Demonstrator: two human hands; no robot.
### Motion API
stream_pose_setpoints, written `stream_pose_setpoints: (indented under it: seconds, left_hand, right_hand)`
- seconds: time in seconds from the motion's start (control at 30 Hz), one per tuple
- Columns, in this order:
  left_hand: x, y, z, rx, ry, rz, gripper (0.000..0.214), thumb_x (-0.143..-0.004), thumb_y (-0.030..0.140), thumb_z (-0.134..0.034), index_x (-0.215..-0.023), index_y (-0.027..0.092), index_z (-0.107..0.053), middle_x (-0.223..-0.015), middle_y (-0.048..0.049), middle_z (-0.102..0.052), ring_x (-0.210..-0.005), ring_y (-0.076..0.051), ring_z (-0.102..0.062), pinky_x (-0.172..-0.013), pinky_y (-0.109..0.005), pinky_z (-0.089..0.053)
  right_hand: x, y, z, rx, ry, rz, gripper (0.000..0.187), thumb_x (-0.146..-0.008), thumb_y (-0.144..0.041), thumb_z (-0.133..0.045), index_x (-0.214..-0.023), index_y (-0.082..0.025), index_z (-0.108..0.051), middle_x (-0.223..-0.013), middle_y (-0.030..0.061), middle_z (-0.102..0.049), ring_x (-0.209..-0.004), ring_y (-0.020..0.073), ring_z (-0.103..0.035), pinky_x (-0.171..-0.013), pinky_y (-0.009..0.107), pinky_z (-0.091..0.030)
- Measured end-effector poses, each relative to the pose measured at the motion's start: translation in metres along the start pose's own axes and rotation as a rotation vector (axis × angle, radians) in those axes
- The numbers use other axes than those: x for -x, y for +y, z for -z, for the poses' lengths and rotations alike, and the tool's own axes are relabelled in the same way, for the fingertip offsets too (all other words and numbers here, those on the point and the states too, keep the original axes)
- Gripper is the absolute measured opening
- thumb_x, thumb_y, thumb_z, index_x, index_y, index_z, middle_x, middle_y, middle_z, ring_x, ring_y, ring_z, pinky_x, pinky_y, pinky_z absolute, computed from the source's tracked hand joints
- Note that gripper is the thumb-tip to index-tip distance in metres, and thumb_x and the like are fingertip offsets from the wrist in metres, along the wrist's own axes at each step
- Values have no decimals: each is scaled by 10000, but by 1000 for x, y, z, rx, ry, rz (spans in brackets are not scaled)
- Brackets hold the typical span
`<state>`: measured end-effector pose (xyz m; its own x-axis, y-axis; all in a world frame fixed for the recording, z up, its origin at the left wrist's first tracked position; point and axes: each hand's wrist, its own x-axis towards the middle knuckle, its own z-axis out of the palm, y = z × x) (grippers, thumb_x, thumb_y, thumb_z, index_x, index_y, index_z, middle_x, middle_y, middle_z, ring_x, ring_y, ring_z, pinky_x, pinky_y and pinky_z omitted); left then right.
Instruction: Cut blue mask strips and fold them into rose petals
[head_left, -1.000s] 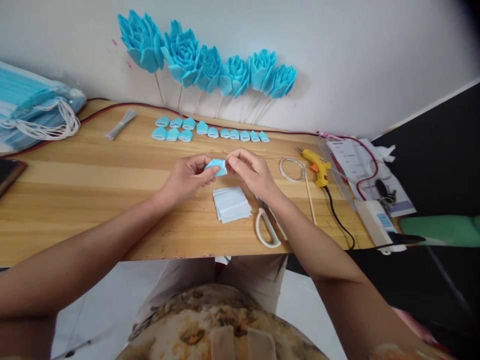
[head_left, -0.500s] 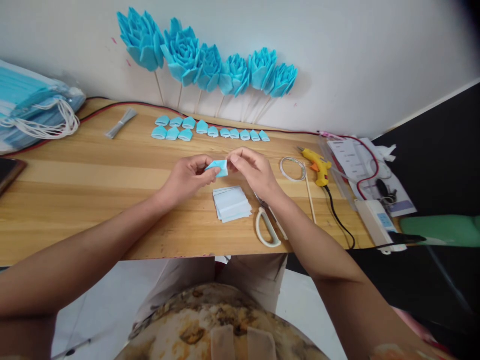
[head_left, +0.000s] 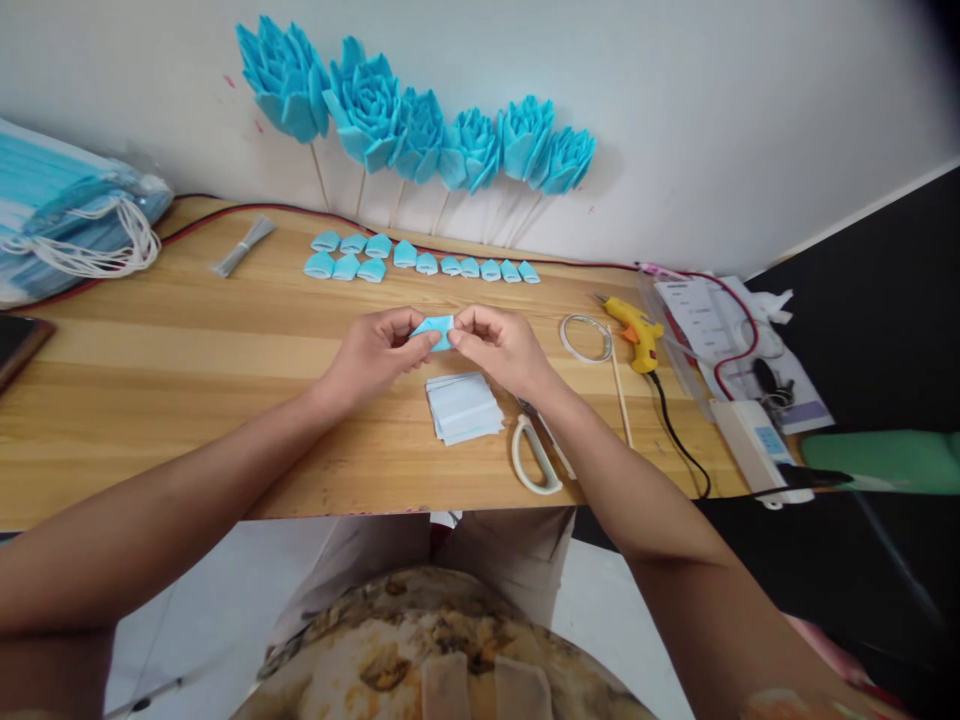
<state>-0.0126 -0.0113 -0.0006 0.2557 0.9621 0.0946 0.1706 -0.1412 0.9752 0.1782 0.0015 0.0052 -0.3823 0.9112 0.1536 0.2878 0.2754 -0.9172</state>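
Centre of frame, over the wooden table (head_left: 187, 360): both hands pinch one folded blue piece (head_left: 435, 327)
Grip: left hand (head_left: 375, 350) closed, thumb and forefinger on the piece's left end; right hand (head_left: 499, 345) closed likewise on its right end; cannot tell whether the piece touches the tabletop. Just below the hands lies a stack of pale squares (head_left: 463, 407); scissors (head_left: 534, 455) lower right of the stack, blades under the right wrist. Row of folded blue petals (head_left: 420, 262) above the hands; blue flowers (head_left: 412, 125) against the wall, upper centre; yellow glue gun (head_left: 634, 325) right of centre
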Motion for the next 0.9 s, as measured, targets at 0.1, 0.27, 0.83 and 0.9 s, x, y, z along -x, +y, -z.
stream_pose_setpoints:
  seconds: [0.1, 0.27, 0.83, 0.9]
  left_hand:
    - [1, 2, 0, 15, -19, 14, 277, -825, 430, -660, -725, 177, -607, -625, 10, -617, -549, -93, -537, -551, -210, -459]
    - [0, 0, 0, 53, -21, 14, 279, -794, 431, -694, -729, 175, -605, -621, 11, -617, -546, -91, -534, -545, -208, -458]
    - [-1, -2, -1, 51, -3, 10, 236, -796, 377, -685, -712, 178, -590, -611, 17, -608, -526, -84, -520, -526, -205, -443]
    - [-1, -2, -1, 44, -13, 7, 242, -796, 382, -683, -709, 177, -587, -610, 17, -607, -529, -83, -519, -529, -205, -444]
  right_hand:
    - [0, -1, -1, 24, 23, 15, 168, -814, -332, -608, -743, -186, -562, -663, -38, -522, -610, 94, -432, -590, 244, -341]
    - [1, -3, -1, 36, 27, 25, 170, -831, -330, -610, -751, -184, -579, -671, -35, -541, -613, 95, -453, -600, 245, -362]
    - [1, -6, -1, 43, 101, 17, 198, -850, -366, -603, -794, -179, -639, -726, -13, -621, -667, 113, -525, -645, 258, -405]
    - [1, -6, -1, 42, 101, 22, 182, -837, -354, -611, -795, -179, -637, -727, -12, -626, -660, 111, -524, -633, 256, -400]
